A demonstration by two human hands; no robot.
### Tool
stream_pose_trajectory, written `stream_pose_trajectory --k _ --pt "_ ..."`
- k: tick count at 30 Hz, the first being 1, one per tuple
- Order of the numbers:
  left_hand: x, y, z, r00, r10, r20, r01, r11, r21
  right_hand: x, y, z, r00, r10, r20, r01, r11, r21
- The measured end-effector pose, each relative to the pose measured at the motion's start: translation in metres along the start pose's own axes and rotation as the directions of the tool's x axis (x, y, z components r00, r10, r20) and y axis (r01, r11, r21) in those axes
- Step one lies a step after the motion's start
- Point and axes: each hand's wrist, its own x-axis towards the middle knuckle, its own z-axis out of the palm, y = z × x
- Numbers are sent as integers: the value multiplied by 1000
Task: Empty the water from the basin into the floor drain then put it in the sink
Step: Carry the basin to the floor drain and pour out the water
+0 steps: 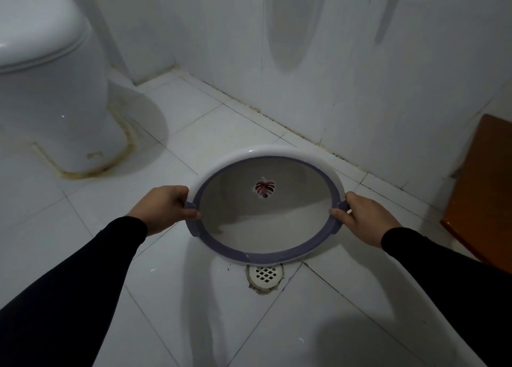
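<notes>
Basin (pixel 266 222) tilted between hands, near rim over floor drain (pixel 265 274); toilet (pixel 52 89) far left, wall (pixel 360 61) behind.

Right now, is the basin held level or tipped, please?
Tipped: the basin faces the camera, its lower rim above the floor drain.

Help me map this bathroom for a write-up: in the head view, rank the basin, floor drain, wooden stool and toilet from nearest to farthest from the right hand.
From the right hand:
1. Basin: in its grip, at the rim's right edge.
2. Wooden stool: off to its right, by the wall.
3. Floor drain: below and left, under the basin's near rim. Its gap and the stool's are too close to rank.
4. Toilet: far left, clearly farthest.
</notes>
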Motion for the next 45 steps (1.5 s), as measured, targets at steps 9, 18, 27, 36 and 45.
stream_pose_trajectory --k 9,18,27,36,45 --pt "-3 5 -3 1000 0 21 -1 999 37 -3 4 -1 999 -26 30 29 996 -85" --pt "-6 5 -7 999 4 40 -5 1000 29 -5 6 -5 997 -78 1 77 980 -184" --pt "-6 6 -9 1000 18 19 -18 1000 19 -7 7 -9 993 -118 -23 111 972 -208" --pt "-3 7 -8 999 16 35 -16 1000 19 -11 7 -16 992 -122 -33 112 970 -218" --pt "-2 11 -9 998 33 47 -35 998 50 -13 8 -18 991 -129 -41 117 967 -226"
